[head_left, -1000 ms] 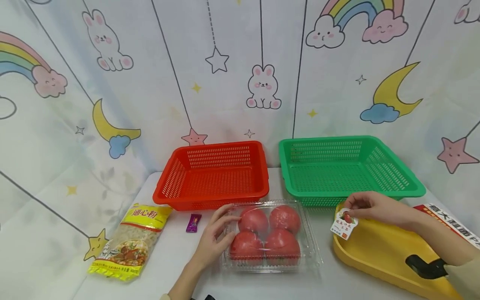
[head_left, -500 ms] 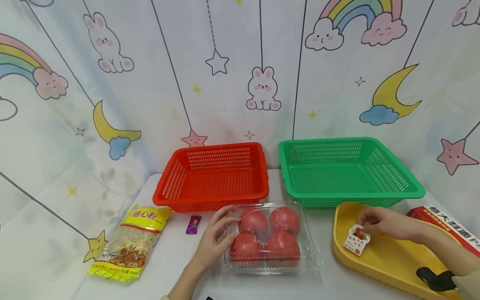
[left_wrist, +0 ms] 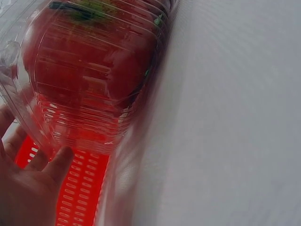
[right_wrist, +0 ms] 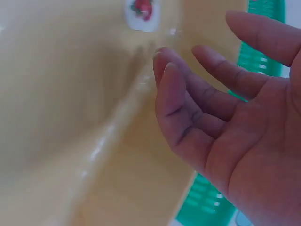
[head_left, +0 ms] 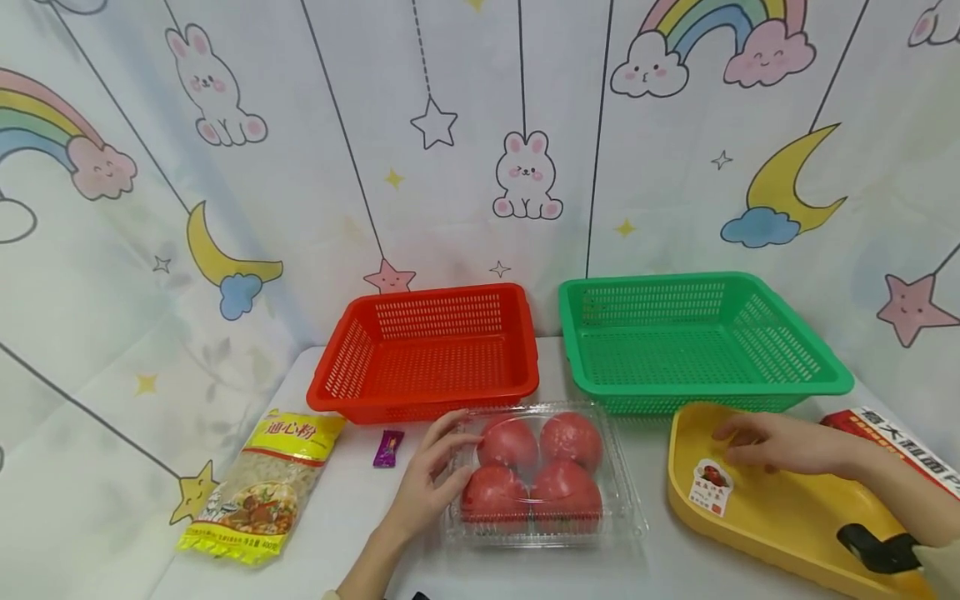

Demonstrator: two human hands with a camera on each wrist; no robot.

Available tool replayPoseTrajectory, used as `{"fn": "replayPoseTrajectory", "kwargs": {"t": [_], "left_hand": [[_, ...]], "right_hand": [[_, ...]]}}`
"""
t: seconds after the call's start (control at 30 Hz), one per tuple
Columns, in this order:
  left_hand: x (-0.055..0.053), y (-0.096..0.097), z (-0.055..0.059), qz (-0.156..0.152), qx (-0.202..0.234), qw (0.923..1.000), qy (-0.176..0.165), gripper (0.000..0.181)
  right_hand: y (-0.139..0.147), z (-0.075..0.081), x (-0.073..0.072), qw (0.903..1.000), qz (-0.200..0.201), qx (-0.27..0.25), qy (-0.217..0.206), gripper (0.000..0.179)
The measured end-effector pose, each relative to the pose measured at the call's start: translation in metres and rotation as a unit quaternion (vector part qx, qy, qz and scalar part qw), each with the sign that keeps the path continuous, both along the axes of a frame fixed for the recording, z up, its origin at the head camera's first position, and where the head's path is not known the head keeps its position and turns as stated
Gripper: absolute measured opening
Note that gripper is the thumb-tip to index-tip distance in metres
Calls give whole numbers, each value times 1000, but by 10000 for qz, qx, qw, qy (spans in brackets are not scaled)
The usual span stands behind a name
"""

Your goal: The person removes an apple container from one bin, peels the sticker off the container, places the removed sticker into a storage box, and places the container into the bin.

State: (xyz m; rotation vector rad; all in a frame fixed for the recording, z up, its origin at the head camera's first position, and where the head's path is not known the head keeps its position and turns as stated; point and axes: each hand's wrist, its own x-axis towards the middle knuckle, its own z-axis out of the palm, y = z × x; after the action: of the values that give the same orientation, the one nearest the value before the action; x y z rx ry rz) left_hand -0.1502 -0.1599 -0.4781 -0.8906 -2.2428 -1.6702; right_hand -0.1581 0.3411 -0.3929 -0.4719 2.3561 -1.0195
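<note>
A clear plastic box (head_left: 622,500) of several red tomatoes (head_left: 566,492) stands in the middle of the table. My left hand (head_left: 431,479) rests against its left side; in the left wrist view, thumb and fingers spread at the box's ribbed wall. A small white card (head_left: 708,486) with a red fruit picture and writing lies in the yellow tray (head_left: 787,525), near its left end. Just right of the card, above the tray, is my right hand (head_left: 768,442). In the right wrist view its fingers are loosely bent, holding nothing, apart from the card.
A red basket (head_left: 442,358) and a green basket (head_left: 660,350) stand at the back. At the left lie a macaroni bag (head_left: 262,483) and a purple-wrapped sweet (head_left: 387,448). A red-and-white package (head_left: 896,446) lies at the right, partly hidden by my right arm and the tray.
My right hand has carried the card from the tray's far left rim down into the tray and let it go. My left hand and the box have stayed put.
</note>
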Motion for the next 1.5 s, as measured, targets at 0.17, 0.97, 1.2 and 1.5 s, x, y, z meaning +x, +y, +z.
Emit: {"fn": "replayPoseTrajectory", "kwargs": {"t": [0.17, 0.97, 1.2, 1.5], "left_hand": [[0, -1, -1, 37, -14, 10000, 3, 31], [7, -14, 1, 205, 20, 9994, -276, 45], [9, -17, -4, 172, 2, 9987, -469, 53], [12, -14, -4, 74, 201, 9972, -717, 60]], "right_hand": [[-7, 14, 1, 9998, 34, -153, 128, 41], [-108, 13, 12, 9956, 157, -822, 422, 68], [-126, 4, 18, 9962, -339, -800, -74, 85], [-141, -6, 21, 9961, -692, -555, -25, 91]]}}
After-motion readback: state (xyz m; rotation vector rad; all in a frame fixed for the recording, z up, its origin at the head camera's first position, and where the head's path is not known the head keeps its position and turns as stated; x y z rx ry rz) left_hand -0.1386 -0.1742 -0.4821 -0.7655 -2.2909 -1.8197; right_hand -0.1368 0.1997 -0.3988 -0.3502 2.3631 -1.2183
